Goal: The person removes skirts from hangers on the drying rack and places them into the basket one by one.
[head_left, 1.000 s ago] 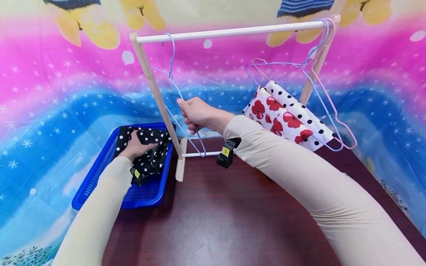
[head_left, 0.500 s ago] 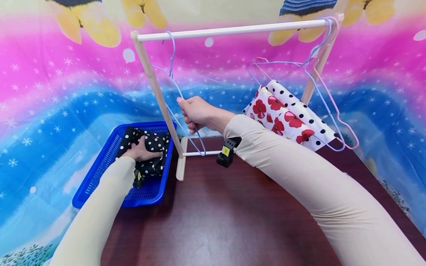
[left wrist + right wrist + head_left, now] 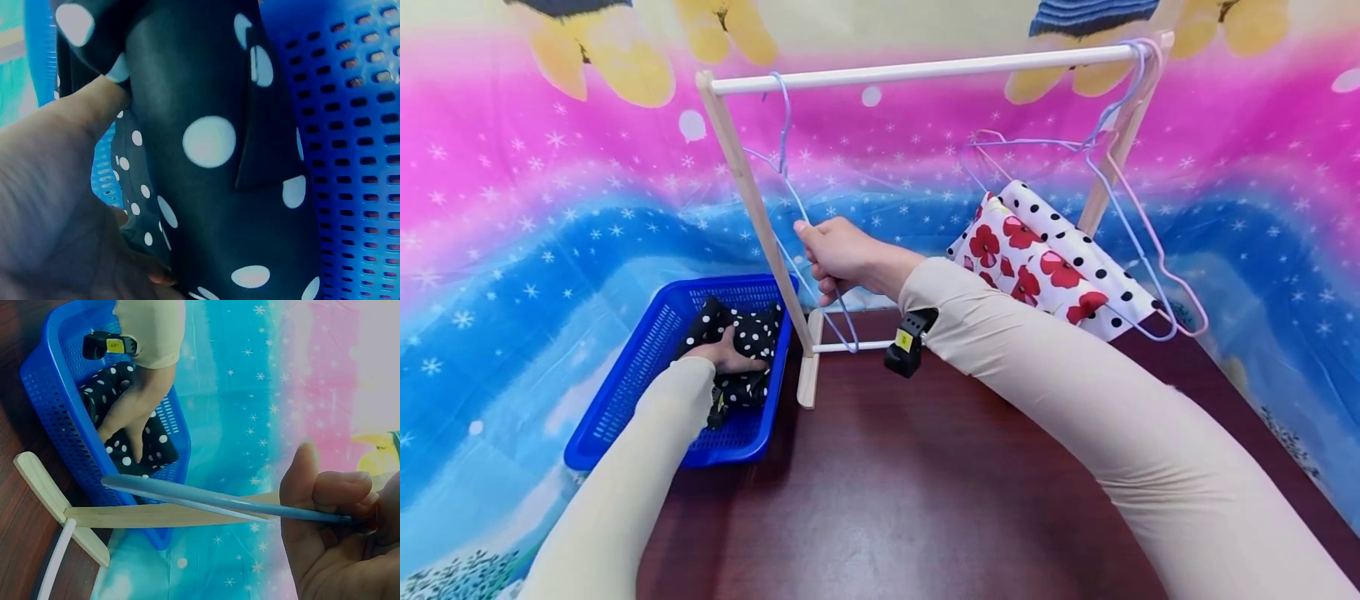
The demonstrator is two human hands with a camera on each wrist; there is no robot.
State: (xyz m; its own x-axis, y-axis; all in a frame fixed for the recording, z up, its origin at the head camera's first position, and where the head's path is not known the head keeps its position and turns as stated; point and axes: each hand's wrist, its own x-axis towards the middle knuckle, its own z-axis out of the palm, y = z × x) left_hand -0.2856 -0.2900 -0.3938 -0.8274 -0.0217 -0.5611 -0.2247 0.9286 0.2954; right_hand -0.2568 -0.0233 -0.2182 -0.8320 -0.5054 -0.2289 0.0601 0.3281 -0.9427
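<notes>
My left hand [image 3: 728,356] is down in the blue basket [image 3: 625,379], gripping a black cloth with white dots [image 3: 754,332]. In the left wrist view the thumb reaches behind a fold of this bunched cloth [image 3: 206,206], and the other fingers are partly hidden beneath it. My right hand [image 3: 842,254] holds one side of a light blue-purple clothes hanger [image 3: 787,133], whose hook sits over the left end of the rack's top rail [image 3: 925,73]. Seen from the right wrist, fingers and thumb wrap the hanger wire [image 3: 181,492]; no cloth is on this hanger.
Two more hangers, one purple [image 3: 1116,183] and one pink [image 3: 1157,242], hang at the rack's right end with a red-flower cloth [image 3: 1026,258] and a white dotted cloth [image 3: 1075,242]. The rack's wooden left post [image 3: 748,200] stands beside the basket on the dark red table [image 3: 925,500].
My left hand has moved slightly down and right over the cloth, which has gone from spread out to bunched up. The right hand stays on the hanger, almost still.
</notes>
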